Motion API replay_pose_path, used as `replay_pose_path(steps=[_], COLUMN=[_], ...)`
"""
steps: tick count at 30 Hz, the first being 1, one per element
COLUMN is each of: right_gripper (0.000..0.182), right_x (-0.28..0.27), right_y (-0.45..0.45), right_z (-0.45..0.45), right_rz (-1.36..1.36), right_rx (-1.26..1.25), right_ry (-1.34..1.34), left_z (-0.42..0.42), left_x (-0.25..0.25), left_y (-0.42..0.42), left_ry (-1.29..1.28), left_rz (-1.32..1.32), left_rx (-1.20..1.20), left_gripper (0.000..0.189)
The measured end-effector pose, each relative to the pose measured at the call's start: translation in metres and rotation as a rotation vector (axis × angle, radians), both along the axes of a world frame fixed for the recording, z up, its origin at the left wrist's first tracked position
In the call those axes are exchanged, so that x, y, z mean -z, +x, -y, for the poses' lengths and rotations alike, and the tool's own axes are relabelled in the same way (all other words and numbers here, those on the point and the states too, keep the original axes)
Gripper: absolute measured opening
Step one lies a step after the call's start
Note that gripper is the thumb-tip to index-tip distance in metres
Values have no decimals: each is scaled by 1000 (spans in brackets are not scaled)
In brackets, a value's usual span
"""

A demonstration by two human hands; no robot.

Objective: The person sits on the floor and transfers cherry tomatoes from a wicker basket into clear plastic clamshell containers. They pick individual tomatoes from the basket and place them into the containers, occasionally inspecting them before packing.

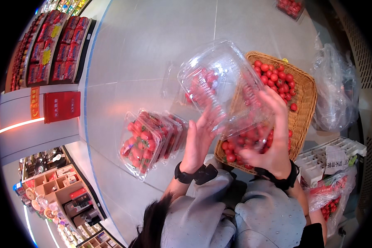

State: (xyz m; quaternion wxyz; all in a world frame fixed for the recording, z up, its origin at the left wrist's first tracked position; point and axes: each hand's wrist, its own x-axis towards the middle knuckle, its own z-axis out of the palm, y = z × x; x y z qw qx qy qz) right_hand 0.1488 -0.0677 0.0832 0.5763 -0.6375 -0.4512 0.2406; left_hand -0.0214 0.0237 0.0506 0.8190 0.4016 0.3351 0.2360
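Observation:
Between my two hands is a clear plastic clamshell box [217, 59], unfolded and tilted over a wicker basket. My left hand [198, 139] supports its near left side, the fingers partly seen through the plastic. Along the right side, the spread fingers of my right hand [279, 136] hold it, the thumb blurred. Loose cherry tomatoes [276, 77] lie in the wicker basket [302, 117], at its far and near ends. Left of my left hand, filled clamshell boxes of tomatoes [139, 142] form a stack on the floor. More tomatoes [203, 82] show through the held box.
A crumpled clear plastic bag [334, 90] lies right of the basket. A white plastic crate [322, 158] and bagged tomatoes [331, 204] are at lower right. Another tomato box [290, 9] sits on the tiled floor [155, 46]. Store shelves [59, 49] line the left.

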Motion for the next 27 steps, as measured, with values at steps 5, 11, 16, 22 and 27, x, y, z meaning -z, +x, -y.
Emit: replay_pose_path(steps=[5, 11, 16, 22, 27], right_gripper=[87, 82, 82, 73, 37], right_x=[0, 3, 5, 7, 32], right_y=[-6, -4, -7, -12, -13], right_z=[-2, 6, 18, 26, 26], right_rz=[590, 664, 656, 434, -338], right_rx=[44, 70, 26, 64, 199], right_ry=[-109, -118, -216, -118, -63], left_z=[11, 21, 26, 21, 12], left_x=[-4, -6, 6, 9, 7], left_y=[3, 16, 16, -5, -23], left_ry=[4, -65, -136, -273, -216], left_rz=[83, 24, 3, 91, 73], left_rx=[69, 32, 47, 53, 11], left_gripper=[81, 67, 59, 61, 57])
